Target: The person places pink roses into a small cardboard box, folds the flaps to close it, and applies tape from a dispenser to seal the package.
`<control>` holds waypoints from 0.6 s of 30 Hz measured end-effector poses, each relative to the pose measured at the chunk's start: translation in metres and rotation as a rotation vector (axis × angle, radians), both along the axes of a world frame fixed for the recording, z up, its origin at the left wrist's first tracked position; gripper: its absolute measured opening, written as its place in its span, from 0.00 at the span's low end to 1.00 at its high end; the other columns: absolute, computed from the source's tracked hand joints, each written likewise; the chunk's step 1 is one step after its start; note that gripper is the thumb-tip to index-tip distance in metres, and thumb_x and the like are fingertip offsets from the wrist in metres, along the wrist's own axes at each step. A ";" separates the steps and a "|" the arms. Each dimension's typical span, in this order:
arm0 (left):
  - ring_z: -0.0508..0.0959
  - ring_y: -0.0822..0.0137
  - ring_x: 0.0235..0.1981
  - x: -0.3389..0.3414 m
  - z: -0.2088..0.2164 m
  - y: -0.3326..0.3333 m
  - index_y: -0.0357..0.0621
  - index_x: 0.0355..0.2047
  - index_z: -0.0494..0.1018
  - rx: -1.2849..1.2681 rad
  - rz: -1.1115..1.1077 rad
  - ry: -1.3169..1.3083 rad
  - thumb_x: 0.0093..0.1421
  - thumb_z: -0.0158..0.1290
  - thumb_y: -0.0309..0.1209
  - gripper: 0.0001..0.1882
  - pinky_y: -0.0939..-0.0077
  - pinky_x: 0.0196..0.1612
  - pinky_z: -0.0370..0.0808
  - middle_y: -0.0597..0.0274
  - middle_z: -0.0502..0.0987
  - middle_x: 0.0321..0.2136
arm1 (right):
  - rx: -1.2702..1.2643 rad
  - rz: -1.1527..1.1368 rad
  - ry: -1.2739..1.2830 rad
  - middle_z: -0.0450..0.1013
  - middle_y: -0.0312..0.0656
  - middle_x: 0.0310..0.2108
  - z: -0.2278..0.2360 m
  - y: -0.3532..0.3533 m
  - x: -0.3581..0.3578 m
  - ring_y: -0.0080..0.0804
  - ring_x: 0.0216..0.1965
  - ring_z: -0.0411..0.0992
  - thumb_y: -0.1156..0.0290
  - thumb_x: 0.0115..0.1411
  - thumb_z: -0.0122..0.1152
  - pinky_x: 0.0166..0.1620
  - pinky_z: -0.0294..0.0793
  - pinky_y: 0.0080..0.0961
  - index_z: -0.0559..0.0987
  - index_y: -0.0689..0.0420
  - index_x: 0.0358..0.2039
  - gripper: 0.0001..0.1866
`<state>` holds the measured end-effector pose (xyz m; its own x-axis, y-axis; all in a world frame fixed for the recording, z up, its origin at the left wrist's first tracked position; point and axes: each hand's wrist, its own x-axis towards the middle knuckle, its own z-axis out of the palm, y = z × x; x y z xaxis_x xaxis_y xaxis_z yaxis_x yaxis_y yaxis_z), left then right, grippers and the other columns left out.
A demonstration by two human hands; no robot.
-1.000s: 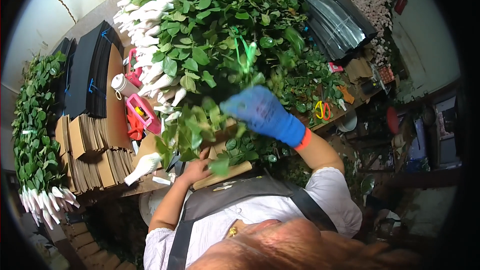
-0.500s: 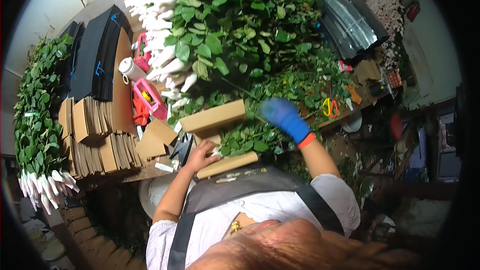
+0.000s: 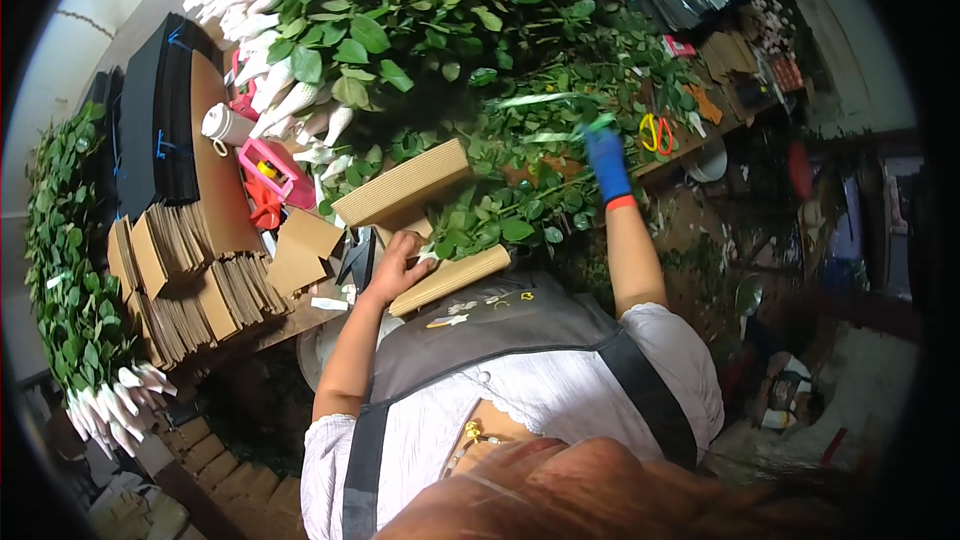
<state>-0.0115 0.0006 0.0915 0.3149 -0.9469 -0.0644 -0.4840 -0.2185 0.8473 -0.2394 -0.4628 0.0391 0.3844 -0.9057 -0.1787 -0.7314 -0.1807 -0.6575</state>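
Observation:
My left hand (image 3: 402, 265) is bare and curls over the left end of a cardboard wrap, its fingers closed at a small white netted flower head (image 3: 425, 258). The wrap has a raised far flap (image 3: 405, 183) and a near flap (image 3: 452, 281). Leafy green stems (image 3: 515, 228) lie in it and reach out to the right. Further right, my right hand (image 3: 607, 162), in a blue glove with an orange cuff, is closed above the foliage on the table. Pale green streaks (image 3: 545, 100) show beside its fingers; what it holds is too blurred to name.
A large pile of leafy stems (image 3: 400, 15) with white netted heads fills the far side. At left stand cardboard sheets (image 3: 185, 255), black sleeves (image 3: 160, 120), a white cup (image 3: 228, 126) and a pink basket (image 3: 275, 172). Yellow-and-orange scissors (image 3: 656, 134) lie at right.
My right hand has moved right and away from the wrap, to above the foliage. My left hand stays at the wrap's left end. The view has shifted slightly.

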 end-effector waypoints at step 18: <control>0.74 0.51 0.46 -0.004 0.007 0.001 0.37 0.45 0.71 0.058 0.017 -0.013 0.55 0.63 0.36 0.22 0.65 0.49 0.75 0.51 0.67 0.44 | 0.408 -0.188 -1.251 0.64 0.51 0.66 0.128 -0.047 -0.048 0.46 0.67 0.62 0.65 0.72 0.48 0.69 0.60 0.43 0.65 0.60 0.66 0.25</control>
<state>-0.0154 0.0019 0.0986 0.3320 -0.9362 -0.1150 -0.4907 -0.2755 0.8266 -0.2870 -0.5095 0.1671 0.3636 -0.9290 -0.0685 0.4105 0.2258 -0.8835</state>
